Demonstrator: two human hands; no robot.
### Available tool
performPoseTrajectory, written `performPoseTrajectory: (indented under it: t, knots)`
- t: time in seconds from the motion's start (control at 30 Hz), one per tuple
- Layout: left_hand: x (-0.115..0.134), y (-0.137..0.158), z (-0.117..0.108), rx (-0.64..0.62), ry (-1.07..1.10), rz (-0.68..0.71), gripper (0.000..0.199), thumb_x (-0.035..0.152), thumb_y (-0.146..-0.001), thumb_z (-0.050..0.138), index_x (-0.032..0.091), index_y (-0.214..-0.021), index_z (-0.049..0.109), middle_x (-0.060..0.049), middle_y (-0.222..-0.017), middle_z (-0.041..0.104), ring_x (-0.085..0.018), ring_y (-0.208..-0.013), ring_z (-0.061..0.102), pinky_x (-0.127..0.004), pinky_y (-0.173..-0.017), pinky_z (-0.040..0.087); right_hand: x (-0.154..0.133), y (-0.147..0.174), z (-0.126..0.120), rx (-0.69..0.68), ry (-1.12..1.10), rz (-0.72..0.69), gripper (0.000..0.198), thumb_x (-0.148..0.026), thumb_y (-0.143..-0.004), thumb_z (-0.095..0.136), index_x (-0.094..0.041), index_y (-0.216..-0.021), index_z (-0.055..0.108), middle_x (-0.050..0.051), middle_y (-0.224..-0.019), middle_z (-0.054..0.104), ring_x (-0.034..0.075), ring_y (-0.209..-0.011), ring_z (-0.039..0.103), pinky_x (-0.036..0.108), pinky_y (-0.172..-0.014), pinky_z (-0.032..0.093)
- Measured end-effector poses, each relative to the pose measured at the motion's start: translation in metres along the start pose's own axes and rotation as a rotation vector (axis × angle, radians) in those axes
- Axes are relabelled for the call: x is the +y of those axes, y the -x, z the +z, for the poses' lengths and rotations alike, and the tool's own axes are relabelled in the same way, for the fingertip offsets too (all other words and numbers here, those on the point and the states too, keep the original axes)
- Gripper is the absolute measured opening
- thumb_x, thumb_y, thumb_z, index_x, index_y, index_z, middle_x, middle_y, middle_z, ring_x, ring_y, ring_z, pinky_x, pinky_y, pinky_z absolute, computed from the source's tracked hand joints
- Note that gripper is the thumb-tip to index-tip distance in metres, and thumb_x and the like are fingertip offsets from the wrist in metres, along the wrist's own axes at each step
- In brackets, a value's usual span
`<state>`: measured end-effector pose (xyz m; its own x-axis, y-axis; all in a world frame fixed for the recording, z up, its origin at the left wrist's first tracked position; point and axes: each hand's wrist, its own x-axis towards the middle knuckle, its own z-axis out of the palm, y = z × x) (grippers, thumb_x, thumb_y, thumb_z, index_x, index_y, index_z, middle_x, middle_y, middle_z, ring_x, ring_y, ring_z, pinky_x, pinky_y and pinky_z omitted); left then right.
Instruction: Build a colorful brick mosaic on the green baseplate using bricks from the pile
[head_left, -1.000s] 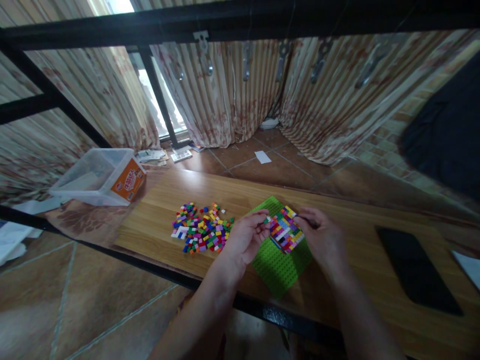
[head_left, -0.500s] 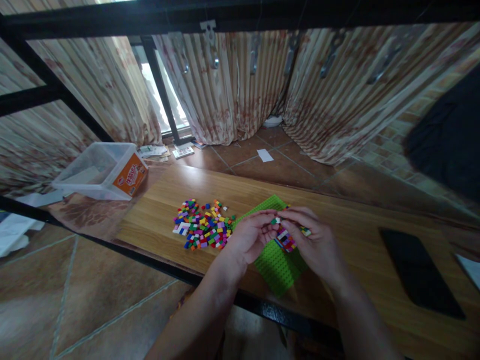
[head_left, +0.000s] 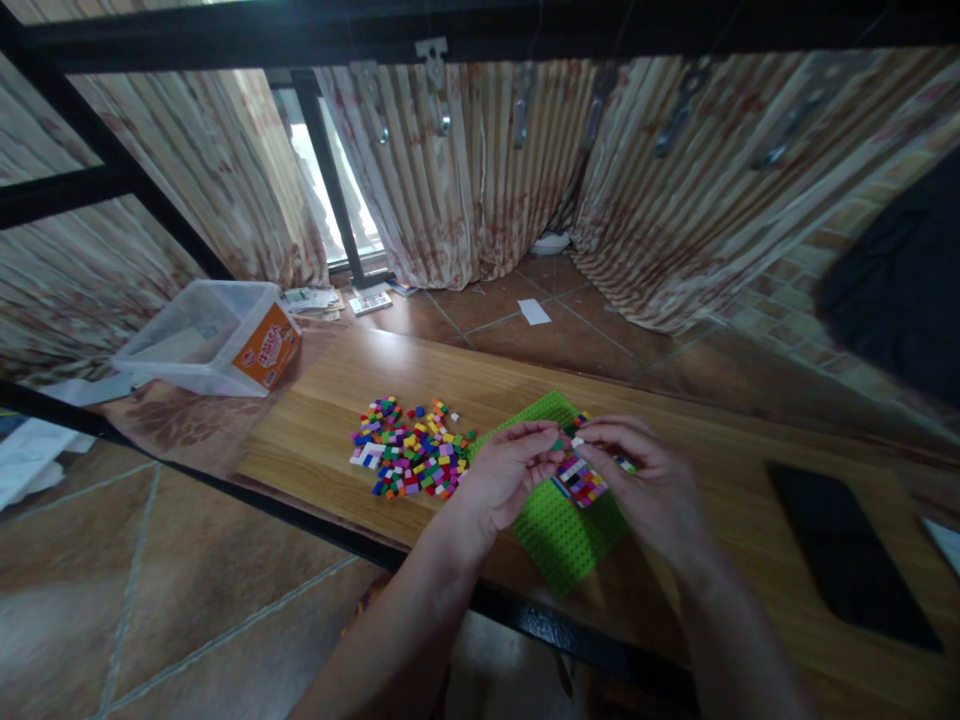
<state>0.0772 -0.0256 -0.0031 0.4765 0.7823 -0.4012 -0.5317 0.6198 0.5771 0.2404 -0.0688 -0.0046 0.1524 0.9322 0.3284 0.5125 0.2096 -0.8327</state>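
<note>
My left hand (head_left: 510,470) pinches a small green brick (head_left: 559,444) between thumb and fingertips. A small white brick (head_left: 577,442) is in the pinch of my right hand (head_left: 637,470), a short gap from the green one. Both hands are over a bright green studded baseplate (head_left: 559,550) that lies at an angle on the wooden table. Rows of coloured bricks (head_left: 581,485) stand on the baseplate under my right hand, which hides part of them. Left of the baseplate spreads a loose pile of multicoloured bricks (head_left: 412,450).
A clear plastic bin (head_left: 187,350) with an orange label stands beyond the table's left end. On the right of the wooden table (head_left: 300,430) lies a flat black tablet-like object (head_left: 847,555). A black metal bar (head_left: 480,40) with hanging hooks crosses above.
The green and white bricks, close together between my fingertips before, are now apart, one in each hand. The view has shifted slightly.
</note>
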Motion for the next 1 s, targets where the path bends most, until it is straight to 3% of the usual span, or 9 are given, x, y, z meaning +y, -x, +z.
performPoseTrajectory:
  t: [0.17,0.37,0.67,1.0]
  knots:
    - [0.006,0.002,0.004,0.124,-0.007,0.065,0.007,0.005,-0.086,0.063,0.008,-0.083,0.069,-0.005,-0.071,0.070,-0.006,-0.058,0.062,-0.016,-0.058,0.047,0.015,-0.002,-0.008,0.244,0.134,0.070,0.019,-0.041,-0.085,0.065,-0.024,-0.086,0.075,0.005,-0.099,0.071,0.021,-0.091,0.066,0.036,-0.081,0.053]
    - [0.008,0.004,0.005,0.141,-0.014,0.053,0.009,0.003,-0.086,0.062,0.008,-0.082,0.068,-0.004,-0.070,0.068,-0.006,-0.056,0.060,-0.017,-0.059,0.046,0.029,-0.003,0.000,0.198,0.262,0.028,0.025,-0.043,-0.087,0.061,-0.023,-0.088,0.076,0.007,-0.098,0.070,0.024,-0.095,0.066,0.041,-0.089,0.051]
    - [0.008,0.003,-0.001,0.110,-0.020,0.082,0.002,0.007,-0.080,0.070,0.008,-0.082,0.069,-0.005,-0.074,0.069,-0.007,-0.058,0.060,-0.019,-0.061,0.046,0.036,-0.006,0.011,0.287,0.291,0.037,0.028,-0.047,-0.085,0.063,-0.023,-0.083,0.077,0.008,-0.099,0.070,0.024,-0.096,0.065,0.042,-0.090,0.050]
    - [0.008,0.004,0.001,0.132,-0.023,0.072,0.002,0.006,-0.081,0.069,0.009,-0.081,0.070,-0.005,-0.071,0.069,-0.007,-0.058,0.061,-0.018,-0.060,0.046,0.044,-0.007,0.019,0.339,0.059,0.320,0.034,-0.047,-0.074,0.072,-0.021,-0.095,0.075,0.009,-0.096,0.075,0.024,-0.084,0.069,0.041,-0.078,0.054]
